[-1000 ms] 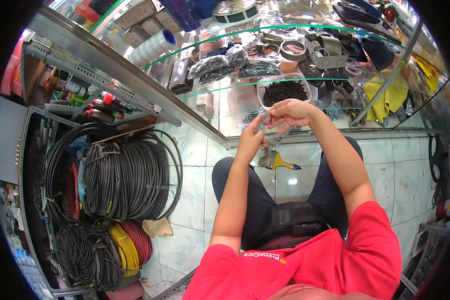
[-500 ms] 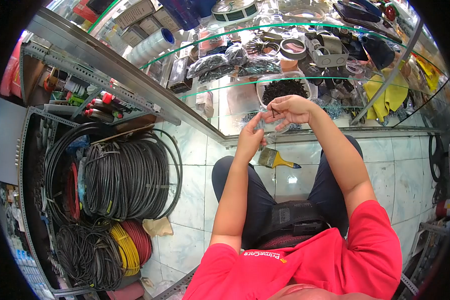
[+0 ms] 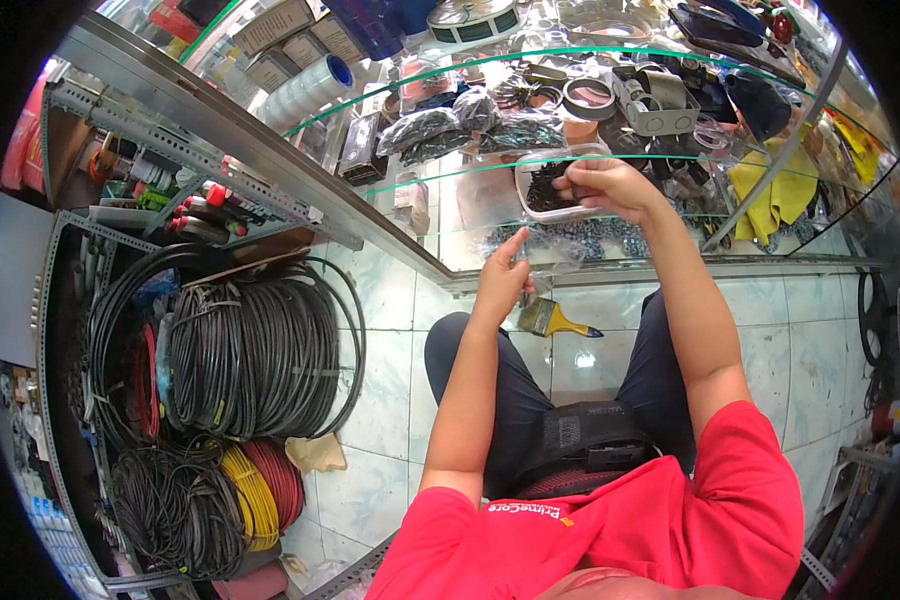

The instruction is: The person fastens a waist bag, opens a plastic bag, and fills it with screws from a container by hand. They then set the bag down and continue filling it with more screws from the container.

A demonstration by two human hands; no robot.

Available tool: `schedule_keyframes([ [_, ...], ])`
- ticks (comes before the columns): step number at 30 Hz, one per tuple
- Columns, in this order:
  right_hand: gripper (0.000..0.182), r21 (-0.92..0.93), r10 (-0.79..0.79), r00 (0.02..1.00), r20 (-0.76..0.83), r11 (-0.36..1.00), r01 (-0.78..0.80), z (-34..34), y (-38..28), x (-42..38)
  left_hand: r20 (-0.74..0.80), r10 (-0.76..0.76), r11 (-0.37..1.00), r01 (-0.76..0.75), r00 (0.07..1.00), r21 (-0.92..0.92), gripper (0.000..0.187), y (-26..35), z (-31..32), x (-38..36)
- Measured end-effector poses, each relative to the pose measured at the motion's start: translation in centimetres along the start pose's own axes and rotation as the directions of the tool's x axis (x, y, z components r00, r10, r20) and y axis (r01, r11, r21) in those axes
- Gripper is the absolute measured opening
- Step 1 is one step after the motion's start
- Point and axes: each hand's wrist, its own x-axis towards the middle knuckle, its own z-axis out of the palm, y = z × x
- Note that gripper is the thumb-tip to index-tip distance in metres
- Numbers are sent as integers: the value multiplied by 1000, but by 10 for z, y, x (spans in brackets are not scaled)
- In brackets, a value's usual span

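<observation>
A white plastic tub [image 3: 570, 213] of small black screw-like pieces [image 3: 545, 188] stands on the lower shelf of the glass case. Over its right part is my right hand [image 3: 610, 187], fingertips bent together at the black pieces; what lies between them is hidden. My left hand [image 3: 500, 280] is in front of the shelf, its index finger extended and its thumb near the other curled fingers. A clear plastic bag [image 3: 565, 250] hangs beside it, apparently held at its edge by those fingers. Below the bag, a brush with a yellow handle [image 3: 565, 323] lies by the floor tiles.
Glass shelf edges [image 3: 440, 177] cross above and around the tub. Coiled black cable [image 3: 255, 360] stands at the left, with yellow cable [image 3: 250, 497] below. A yellow cloth [image 3: 770, 190] and a grey junction box [image 3: 660, 115] are in the case. A metal rail [image 3: 370, 220] runs along the left.
My right hand has moved up and right, from beside my left hand to the black pieces in the tub. My left hand has stayed nearly in place.
</observation>
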Motion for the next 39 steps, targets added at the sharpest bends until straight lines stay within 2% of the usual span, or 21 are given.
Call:
schedule_keyframes([
  [1, 20, 0, -1, 1000, -1, 1000, 1, -7, 2, 2, 1, 1, 1000, -1, 1000, 0, 49, -1, 0, 1],
  [2, 18, -585, -163, 961, -225, 811, 1, -13, 7, 4, -15, -8, 1000, 8, 1000, 12, 49, -2, 0, 2],
  [3, 17, -930, -413, 861, -297, 331, -162, -19, 11, 7, -30, -18, 1000, 18, 999, 25, 49, -4, -1, 3],
  [4, 17, -928, -412, 860, -300, 333, -164, -22, 11, 8, -28, -20, 999, 20, 999, 27, 49, -4, 0, 2],
  [6, 11, -474, -272, 919, -287, 874, 110, -30, 9, 12, -40, -14, 996, 17, 999, 90, 50, -3, 1, 4],
  [8, 12, -393, -242, 908, -343, 914, 95, -25, 3, 7, -23, -8, 996, 10, 1000, 84, 51, -4, -1, 5],
  [10, 11, 17, -147, 930, -337, 987, 162, -34, 7, 10, -4, -6, 997, 6, 1000, 79, 53, -8, -2, 4],
  [12, 15, -164, -207, 902, -380, 974, 155, -44, 15, 12, -9, 9, 999, -8, 1000, 38, 53, -10, -2, 6],
  [14, 17, -842, -462, 798, -386, 530, -100, -57, 26, 20, -5, 13, 999, -12, 1000, 43, 54, -9, -2, 7],
  [16, 19, -799, -472, 786, -399, 600, -46, -65, 29, 23, -4, 15, 999, -15, 1000, 48, 54, -9, -3, 6],
  [18, 20, -420, -293, 863, -411, 901, 106, -67, 26, 21, 4, 9, 999, -9, 1000, 50, 54, -9, -2, 6],
  [19, 20, -420, -293, 864, -411, 901, 105, -63, 21, 16, 4, 8, 999, -9, 1000, 49, 54, -9, -3, 6],
  [21, 19, 46, -164, 902, -399, 979, 198, -53, 9, 6, 3, 22, 998, -22, 1000, 55, 53, -10, -3, 6],
  [25, 18, -104, -136, 931, -340, 989, 107, -86, 19, 11, -2, 18, 999, -18, 1000, 31, 53, -10, -3, 6],
  [27, 19, -760, -254, 860, -442, 616, -209, -99, 27, 14, -9, 11, 999, -10, 1000, 50, 53, -10, -2, 6],
  [28, 19, -760, -255, 860, -442, 616, -208, -92, 20, 8, -9, 11, 999, -11, 1000, 50, 53, -10, -3, 6],
  [30, 13, -180, -36, 922, -386, 983, -36, -70, 0, -9, -2, 5, 998, -5, 1000, 63, 53, -13, -3, 7],
  [31, 13, -179, -36, 922, -386, 983, -37, -76, 5, -5, -2, 4, 998, -4, 1000, 63, 53, -12, -3, 7],
  [33, 13, -694, -169, 880, -444, 686, -218, -96, 19, 7, -15, 26, 998, -25, 1000, 63, 53, -10, -1, 5],
  [36, 18, -518, -195, 927, -320, 855, 1, -72, 8, 2, 25, -60, 997, 59, 998, 57, 54, -13, -6, 9],
  [39, 17, -588, -162, 973, -165, 808, 35, -24, -3, -6, -5, -23, 997, 24, 1000, 71, 53, -5, 1, 4],
])
